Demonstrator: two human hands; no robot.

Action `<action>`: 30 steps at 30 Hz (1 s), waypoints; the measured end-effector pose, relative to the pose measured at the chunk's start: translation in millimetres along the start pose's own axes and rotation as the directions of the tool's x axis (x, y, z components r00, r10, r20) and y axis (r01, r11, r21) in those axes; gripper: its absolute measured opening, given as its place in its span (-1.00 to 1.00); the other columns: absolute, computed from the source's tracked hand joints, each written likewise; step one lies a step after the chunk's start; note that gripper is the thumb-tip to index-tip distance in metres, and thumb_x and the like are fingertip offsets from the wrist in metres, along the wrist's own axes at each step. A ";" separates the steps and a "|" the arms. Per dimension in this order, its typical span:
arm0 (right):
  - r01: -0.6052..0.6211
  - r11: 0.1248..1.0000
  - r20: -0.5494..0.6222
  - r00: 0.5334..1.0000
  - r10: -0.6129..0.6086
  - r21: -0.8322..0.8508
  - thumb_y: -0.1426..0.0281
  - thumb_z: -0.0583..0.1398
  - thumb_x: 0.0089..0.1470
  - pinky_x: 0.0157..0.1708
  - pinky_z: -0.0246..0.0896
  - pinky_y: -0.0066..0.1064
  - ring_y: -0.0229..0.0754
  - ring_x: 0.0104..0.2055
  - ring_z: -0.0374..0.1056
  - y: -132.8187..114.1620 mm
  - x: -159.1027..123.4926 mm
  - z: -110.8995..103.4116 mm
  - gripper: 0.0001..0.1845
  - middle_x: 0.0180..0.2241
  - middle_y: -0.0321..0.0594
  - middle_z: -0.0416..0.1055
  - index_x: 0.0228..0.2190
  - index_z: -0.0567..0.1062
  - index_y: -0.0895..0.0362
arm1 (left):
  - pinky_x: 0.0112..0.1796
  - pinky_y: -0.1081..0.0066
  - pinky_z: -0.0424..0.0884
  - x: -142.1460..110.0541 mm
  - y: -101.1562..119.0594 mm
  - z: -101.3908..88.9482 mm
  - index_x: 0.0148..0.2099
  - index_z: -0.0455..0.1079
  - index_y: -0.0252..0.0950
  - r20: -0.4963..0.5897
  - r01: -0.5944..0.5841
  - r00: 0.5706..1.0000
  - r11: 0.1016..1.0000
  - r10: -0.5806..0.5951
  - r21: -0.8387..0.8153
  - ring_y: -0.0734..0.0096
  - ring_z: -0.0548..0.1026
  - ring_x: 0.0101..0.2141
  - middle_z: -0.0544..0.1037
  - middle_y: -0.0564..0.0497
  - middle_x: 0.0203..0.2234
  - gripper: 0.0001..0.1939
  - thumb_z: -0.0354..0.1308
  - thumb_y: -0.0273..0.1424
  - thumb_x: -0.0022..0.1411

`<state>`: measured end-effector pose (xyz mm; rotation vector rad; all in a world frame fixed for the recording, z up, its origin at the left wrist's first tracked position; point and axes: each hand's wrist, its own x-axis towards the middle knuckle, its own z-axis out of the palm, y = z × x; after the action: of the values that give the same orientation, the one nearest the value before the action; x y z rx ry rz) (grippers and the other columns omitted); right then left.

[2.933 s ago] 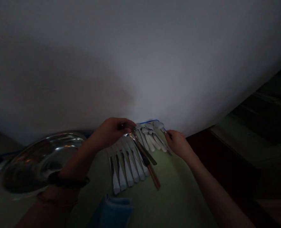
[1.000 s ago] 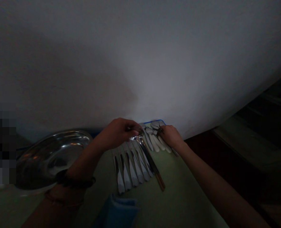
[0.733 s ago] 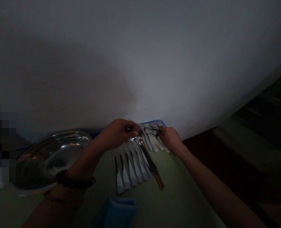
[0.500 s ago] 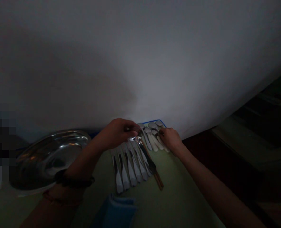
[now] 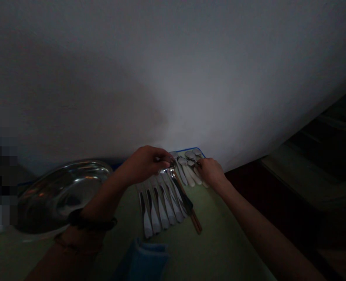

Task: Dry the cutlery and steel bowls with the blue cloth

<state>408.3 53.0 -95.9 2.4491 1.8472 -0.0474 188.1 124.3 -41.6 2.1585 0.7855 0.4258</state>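
My left hand (image 5: 146, 166) is closed at the top end of the row of cutlery. Its fingertips hold a shiny metal utensil (image 5: 165, 170), which looks like a spoon; its long handle slants down to the right beside brown chopsticks (image 5: 197, 223). Left of these, several forks or knives with broad silver handles (image 5: 163, 214) lie side by side, their upper ends partly under my left hand. My right hand (image 5: 211, 171) pinches a spoon (image 5: 190, 155) by its handle, above several pale-handled pieces of cutlery (image 5: 189, 175). The dim light hides finer detail.
A large steel basin (image 5: 86, 166) stands at the left, partly behind my left forearm. A folded blue cloth (image 5: 149, 257) lies at the near edge of the pale green tabletop (image 5: 216, 234). Behind rises a white wall (image 5: 190, 78); a blue-edged rim (image 5: 187, 149) runs along it.
The spoon at my right hand has shifted slightly to the right. My left hand has stayed in place with the shiny utensil, and the rest of the cutlery looks the same.
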 end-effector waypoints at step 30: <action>0.265 0.805 -0.376 0.925 -0.056 0.531 0.29 0.09 0.10 0.03 0.11 -0.34 -0.17 0.02 0.24 17.7 -6.2 32.1 -0.63 -0.04 -0.06 0.31 -0.08 0.45 0.14 | -0.49 0.51 0.34 0.7 -8.0 2.8 -0.20 0.45 -0.38 0.063 -0.018 0.998 0.993 0.026 -0.119 0.49 0.42 -0.53 0.54 -0.03 -0.45 -0.73 0.09 -0.33 0.10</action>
<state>424.2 39.7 -126.8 2.8079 2.5101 -0.2360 186.9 127.2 -49.5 2.0616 0.6843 0.4022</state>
